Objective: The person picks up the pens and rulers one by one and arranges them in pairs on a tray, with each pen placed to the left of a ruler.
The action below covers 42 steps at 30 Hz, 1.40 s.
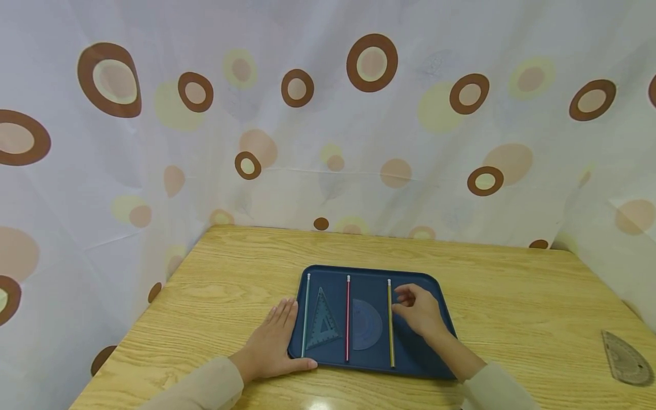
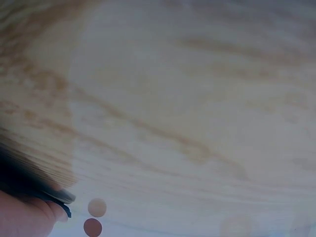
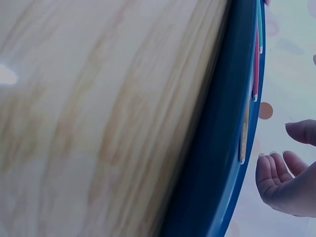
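Observation:
A dark blue tray point(image 1: 420, 359) lies on the table. On it, a green pencil point(image 1: 306, 313), a red pencil point(image 1: 348, 319) and a yellow pencil point(image 1: 391, 333) stand apart, roughly parallel. Between green and red lies a clear set square point(image 1: 320, 312); between red and yellow, a clear protractor point(image 1: 366, 326). My left hand point(image 1: 271, 344) rests at the tray's left edge, fingers straight, thumb by the near corner. Just right of the yellow pencil, my right hand point(image 1: 422, 313) is over the tray. In the right wrist view its thumb and bent fingers are apart, holding nothing.
Another protractor point(image 1: 626, 360) lies on the wooden table point(image 1: 523, 307) at the far right. A white curtain point(image 1: 318, 131) with brown and yellow circles hangs behind the table and along both sides.

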Tool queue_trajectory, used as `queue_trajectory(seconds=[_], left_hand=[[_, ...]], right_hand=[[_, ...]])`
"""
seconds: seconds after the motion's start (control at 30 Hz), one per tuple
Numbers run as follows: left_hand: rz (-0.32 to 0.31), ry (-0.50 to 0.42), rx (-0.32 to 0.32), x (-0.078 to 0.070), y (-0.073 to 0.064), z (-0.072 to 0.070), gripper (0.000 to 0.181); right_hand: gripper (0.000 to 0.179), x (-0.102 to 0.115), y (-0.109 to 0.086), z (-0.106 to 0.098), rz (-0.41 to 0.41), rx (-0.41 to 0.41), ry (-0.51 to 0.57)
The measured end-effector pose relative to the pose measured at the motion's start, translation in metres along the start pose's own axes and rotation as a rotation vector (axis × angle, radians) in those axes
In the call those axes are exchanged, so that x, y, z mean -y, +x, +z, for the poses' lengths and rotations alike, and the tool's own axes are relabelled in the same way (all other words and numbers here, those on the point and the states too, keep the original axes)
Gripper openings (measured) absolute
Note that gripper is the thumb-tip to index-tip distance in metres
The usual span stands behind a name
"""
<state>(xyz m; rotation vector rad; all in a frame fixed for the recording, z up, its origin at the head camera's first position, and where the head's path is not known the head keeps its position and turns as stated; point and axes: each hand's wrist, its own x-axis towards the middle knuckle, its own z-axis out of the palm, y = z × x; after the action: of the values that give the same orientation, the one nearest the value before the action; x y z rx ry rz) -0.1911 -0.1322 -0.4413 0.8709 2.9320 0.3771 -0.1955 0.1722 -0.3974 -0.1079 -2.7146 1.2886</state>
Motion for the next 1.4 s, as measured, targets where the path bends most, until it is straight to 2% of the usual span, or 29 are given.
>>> queue_trajectory(seconds=[0.43, 0.8, 1.4], left_hand=[[-0.01, 0.01, 0.008, 0.0, 0.001, 0.001, 0.115], [-0.013, 0.008, 0.006, 0.0, 0.001, 0.001, 0.115], [-0.006, 0.014, 0.004, 0.001, 0.001, 0.002, 0.114]], right_hand=[[0.031, -0.011, 0.003, -0.013, -0.021, -0.025, 0.043], [0.032, -0.018, 0.004, -0.023, -0.02, -0.017, -0.008], [0.031, -0.026, 0.004, -0.043, -0.083, -0.03, -0.091]])
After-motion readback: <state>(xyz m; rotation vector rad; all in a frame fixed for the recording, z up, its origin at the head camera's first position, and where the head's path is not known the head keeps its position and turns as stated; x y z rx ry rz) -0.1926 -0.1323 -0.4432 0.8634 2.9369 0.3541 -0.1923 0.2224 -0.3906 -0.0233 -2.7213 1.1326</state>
